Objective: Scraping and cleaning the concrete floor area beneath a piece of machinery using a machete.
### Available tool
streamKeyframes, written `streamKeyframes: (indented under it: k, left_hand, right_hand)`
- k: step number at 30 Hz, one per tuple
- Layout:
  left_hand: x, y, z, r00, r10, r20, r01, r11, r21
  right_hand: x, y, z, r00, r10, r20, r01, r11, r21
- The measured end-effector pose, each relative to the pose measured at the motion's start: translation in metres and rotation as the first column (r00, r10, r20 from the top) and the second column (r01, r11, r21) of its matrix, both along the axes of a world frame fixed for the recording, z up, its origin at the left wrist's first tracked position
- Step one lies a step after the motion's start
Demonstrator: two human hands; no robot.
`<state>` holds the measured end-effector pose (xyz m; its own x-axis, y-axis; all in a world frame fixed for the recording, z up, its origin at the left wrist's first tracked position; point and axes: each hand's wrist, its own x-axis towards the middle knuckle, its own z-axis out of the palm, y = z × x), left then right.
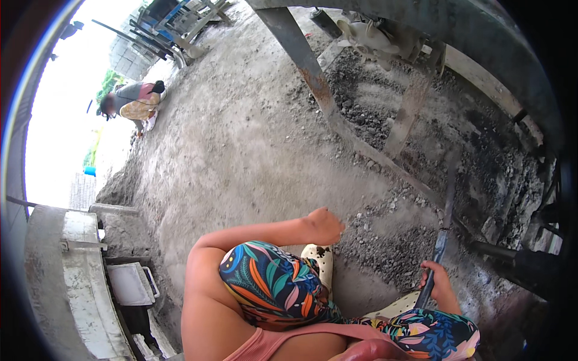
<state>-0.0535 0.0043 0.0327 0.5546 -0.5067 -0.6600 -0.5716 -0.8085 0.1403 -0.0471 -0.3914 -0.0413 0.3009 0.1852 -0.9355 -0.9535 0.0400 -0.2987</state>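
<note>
A metal rod [444, 222] sits gripped in the right hand [438, 281]; the left hand [324, 225], loosely curled, touches gravel [373, 240].

Shorts [271, 289] bore a multicoloured leaf print on dark blue; clogs [319, 260] were cream; gravel [385, 240] dark grey on pale grey ground [241, 150].

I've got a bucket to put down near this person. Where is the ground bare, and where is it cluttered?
The widest bare patch is the smooth dirt ground between the left hand and the crouching person. It is crowded to the right: loose gravel fills the space between both hands, and the right hand grips a metal tool beside the rusty beam.
</note>
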Motion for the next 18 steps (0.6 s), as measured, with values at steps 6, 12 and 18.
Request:
streamKeyframes:
  k: [6,12,18]
  left_hand:
    - [-0.003,0.002,0.000,0.998,0.002,0.068,0.000,0.999,-0.040]
    - [-0.006,0.002,-0.001,0.993,-0.018,0.115,0.023,0.999,-0.043]
    - [-0.001,-0.004,0.000,0.996,-0.039,0.077,0.044,0.997,-0.062]
  right_hand:
    - [0.002,0.002,0.009,0.999,-0.019,0.026,0.019,1.000,-0.001]
    - [0.002,0.002,0.005,0.999,-0.005,0.043,0.006,1.000,-0.023]
    - [-0.003,-0.008,0.010,0.999,-0.012,0.047,0.014,0.999,-0.050]
